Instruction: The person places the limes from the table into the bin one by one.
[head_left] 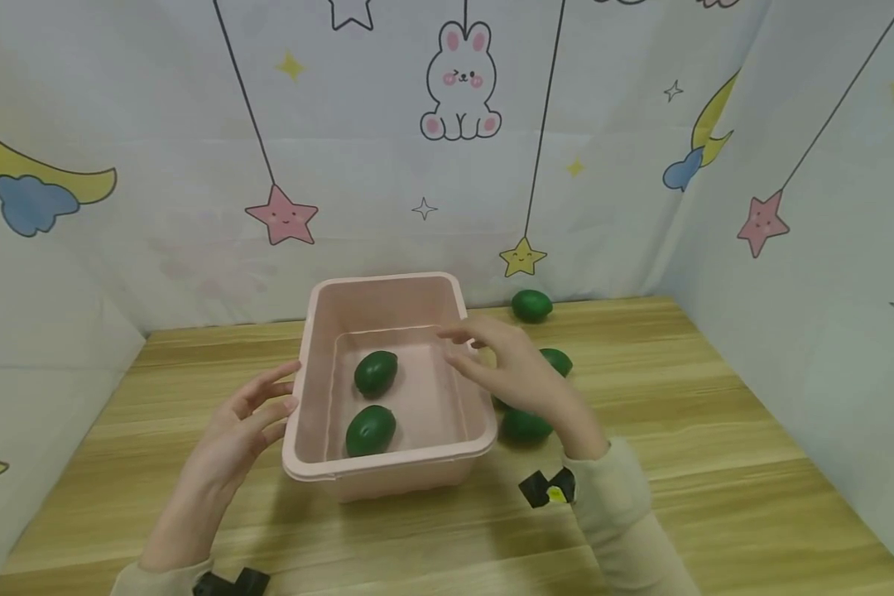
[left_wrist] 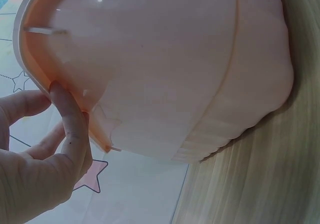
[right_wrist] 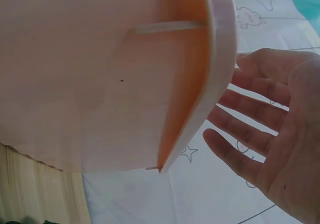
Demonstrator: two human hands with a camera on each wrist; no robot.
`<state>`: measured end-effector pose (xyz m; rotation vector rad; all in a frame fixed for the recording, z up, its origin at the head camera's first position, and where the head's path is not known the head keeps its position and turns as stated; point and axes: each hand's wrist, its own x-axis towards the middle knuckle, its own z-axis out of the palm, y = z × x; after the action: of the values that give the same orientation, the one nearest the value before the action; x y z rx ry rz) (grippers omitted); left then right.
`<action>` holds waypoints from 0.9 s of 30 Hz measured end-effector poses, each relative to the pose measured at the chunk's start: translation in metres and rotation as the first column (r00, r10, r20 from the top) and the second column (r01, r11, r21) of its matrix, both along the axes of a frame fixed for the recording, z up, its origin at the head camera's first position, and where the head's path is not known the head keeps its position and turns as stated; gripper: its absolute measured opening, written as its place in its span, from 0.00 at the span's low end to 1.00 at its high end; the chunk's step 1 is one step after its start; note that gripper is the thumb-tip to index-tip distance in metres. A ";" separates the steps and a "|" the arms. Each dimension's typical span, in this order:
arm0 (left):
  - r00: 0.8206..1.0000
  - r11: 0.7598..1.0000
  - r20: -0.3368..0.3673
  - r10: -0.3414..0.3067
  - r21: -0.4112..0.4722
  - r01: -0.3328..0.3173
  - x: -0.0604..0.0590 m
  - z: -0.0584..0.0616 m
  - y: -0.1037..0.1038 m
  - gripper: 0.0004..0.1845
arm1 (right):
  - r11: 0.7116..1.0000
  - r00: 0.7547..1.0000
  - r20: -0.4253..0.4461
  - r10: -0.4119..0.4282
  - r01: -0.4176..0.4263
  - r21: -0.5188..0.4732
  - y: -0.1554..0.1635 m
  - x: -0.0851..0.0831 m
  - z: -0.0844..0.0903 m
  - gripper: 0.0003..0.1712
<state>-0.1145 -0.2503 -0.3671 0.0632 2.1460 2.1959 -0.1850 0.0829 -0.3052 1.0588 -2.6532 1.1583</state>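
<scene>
A pink plastic bin [head_left: 387,298] stands on the wooden table [head_left: 715,430] with two dark green avocados [head_left: 376,372] [head_left: 370,430] inside. My left hand [head_left: 249,418] is beside the bin's left wall, fingers straight, fingertips touching under its rim [left_wrist: 55,91]. My right hand [head_left: 502,364] hovers over the bin's right rim [right_wrist: 220,59], fingers spread and holding nothing. Three more avocados lie right of the bin: one [head_left: 531,305] near the back wall, one [head_left: 559,361] and one [head_left: 525,426] partly hidden behind my right hand.
Printed fabric walls with stars, moons and a rabbit [head_left: 460,83] close in the table at the back and both sides. Bare tabletop stretches at the far right and along the front edge.
</scene>
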 end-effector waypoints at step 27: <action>1.000 1.000 -0.025 -0.019 0.020 0.020 -0.002 -0.002 -0.002 0.26 | 0.973 0.996 0.015 -0.088 0.089 -0.213 0.025 0.007 -0.044 0.16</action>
<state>-0.1163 -0.2520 -0.3696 0.1124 2.1266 2.2180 -0.1776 0.1079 -0.3492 0.8919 -2.4804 1.3905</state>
